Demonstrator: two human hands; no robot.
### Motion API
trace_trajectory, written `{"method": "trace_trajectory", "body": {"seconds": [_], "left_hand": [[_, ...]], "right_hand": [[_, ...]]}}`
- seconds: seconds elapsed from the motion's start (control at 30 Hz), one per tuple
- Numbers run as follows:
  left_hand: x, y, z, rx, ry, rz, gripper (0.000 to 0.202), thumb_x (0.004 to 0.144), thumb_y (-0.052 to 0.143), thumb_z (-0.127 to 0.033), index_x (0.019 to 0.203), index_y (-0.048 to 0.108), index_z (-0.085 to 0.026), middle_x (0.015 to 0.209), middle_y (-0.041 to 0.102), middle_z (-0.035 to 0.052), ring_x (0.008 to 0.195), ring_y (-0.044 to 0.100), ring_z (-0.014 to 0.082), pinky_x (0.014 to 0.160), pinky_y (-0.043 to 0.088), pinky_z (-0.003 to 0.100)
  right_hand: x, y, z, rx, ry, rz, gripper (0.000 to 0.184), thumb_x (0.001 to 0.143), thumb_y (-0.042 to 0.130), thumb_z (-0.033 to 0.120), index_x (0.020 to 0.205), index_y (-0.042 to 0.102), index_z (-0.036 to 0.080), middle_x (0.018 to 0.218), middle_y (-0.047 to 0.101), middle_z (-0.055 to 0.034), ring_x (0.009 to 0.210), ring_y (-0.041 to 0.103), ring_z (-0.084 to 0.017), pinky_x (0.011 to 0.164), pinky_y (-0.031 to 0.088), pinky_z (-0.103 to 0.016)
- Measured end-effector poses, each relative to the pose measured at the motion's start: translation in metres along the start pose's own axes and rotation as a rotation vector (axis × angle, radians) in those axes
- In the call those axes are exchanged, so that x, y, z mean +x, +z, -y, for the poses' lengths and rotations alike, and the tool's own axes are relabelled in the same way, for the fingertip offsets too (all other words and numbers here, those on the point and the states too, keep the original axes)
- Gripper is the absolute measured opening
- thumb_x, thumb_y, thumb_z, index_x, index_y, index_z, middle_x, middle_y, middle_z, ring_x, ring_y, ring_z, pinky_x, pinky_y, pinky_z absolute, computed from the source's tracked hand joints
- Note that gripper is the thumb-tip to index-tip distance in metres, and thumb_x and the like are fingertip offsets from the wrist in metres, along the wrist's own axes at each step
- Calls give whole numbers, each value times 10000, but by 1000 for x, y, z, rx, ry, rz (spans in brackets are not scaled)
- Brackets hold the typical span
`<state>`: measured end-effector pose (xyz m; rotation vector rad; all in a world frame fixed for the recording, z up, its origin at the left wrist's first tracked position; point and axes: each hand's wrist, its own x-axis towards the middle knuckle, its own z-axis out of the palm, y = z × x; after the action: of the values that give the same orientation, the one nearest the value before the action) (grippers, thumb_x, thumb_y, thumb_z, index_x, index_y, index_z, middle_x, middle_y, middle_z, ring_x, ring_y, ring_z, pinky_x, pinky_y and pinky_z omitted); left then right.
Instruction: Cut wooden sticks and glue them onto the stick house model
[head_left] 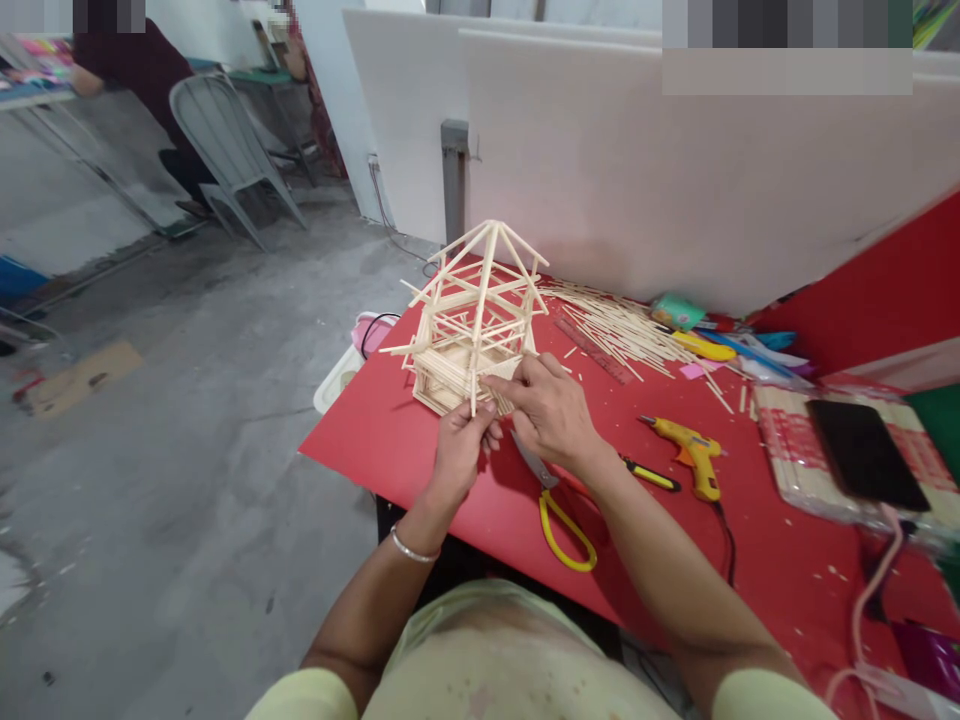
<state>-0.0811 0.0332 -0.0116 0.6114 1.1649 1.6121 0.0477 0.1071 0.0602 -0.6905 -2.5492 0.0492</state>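
Note:
A small house-shaped frame of thin wooden sticks (pixel 450 385), with a peaked open roof, stands on the red tabletop (pixel 375 445). My left hand (pixel 461 440) is closed in a pinch at the low end of a wooden stick (pixel 475 385) on the frame's near side. From the right, my right hand (pixel 555 410) reaches in with its index finger stretched out, its tip at that same stick; the other fingers are loosely bent. Below my right hand lie scissors (pixel 566 535) with yellow handles, their blades partly covered by the hand.
To the right are a yellow glue gun (pixel 696 455), a cutter knife (pixel 652 474), a ruler (pixel 592 345) and a pile of loose sticks (pixel 622 325). A phone (pixel 866 455) rests on packaged sticks. White boards (pixel 600 170) lean behind the table; a person (pixel 142 80) sits far left.

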Motion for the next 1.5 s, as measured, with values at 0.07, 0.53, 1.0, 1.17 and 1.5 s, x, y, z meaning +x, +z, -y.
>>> {"method": "trace_trajectory", "body": {"seconds": [0.07, 0.53, 1.0, 1.17, 1.5], "left_hand": [[0, 0, -1, -8, -7, 3, 303, 790, 703, -410, 663, 604, -153, 550, 602, -7, 414, 507, 72, 417, 386, 194], [0, 0, 0, -4, -8, 3, 301, 792, 703, -414, 671, 610, -155, 556, 602, -5, 423, 507, 76, 420, 385, 195], [0, 1, 0, -1, -8, 9, 307, 793, 699, -424, 682, 606, -154, 561, 603, -8, 429, 510, 72, 431, 393, 196], [0, 1, -1, -4, -13, 3, 313, 790, 697, -429, 672, 603, -155, 566, 606, -7, 430, 508, 70, 432, 390, 197], [-1, 0, -1, -23, -11, 13, 324, 804, 689, -439, 691, 608, -147, 565, 604, -4, 421, 510, 72, 410, 377, 191]], "right_hand": [[0, 0, 0, -7, 0, -1, 454, 839, 498, 149, 1253, 644, 262, 876, 486, -60, 848, 399, -213, 764, 388, -330], [-2, 0, 0, -15, 0, 8, 468, 834, 502, 159, 1270, 634, 267, 879, 486, -63, 874, 407, -223, 798, 411, -347], [-1, 0, -1, -11, -6, 6, 466, 847, 494, 166, 1280, 626, 276, 873, 495, -60, 871, 409, -224, 849, 419, -368], [-1, 0, 0, -16, -3, 8, 456, 856, 499, 173, 1282, 624, 281, 879, 500, -61, 882, 412, -226, 847, 418, -368], [-1, -1, 0, -31, -10, 10, 451, 852, 504, 167, 1272, 630, 270, 878, 497, -62, 865, 397, -221, 812, 410, -350]]}}
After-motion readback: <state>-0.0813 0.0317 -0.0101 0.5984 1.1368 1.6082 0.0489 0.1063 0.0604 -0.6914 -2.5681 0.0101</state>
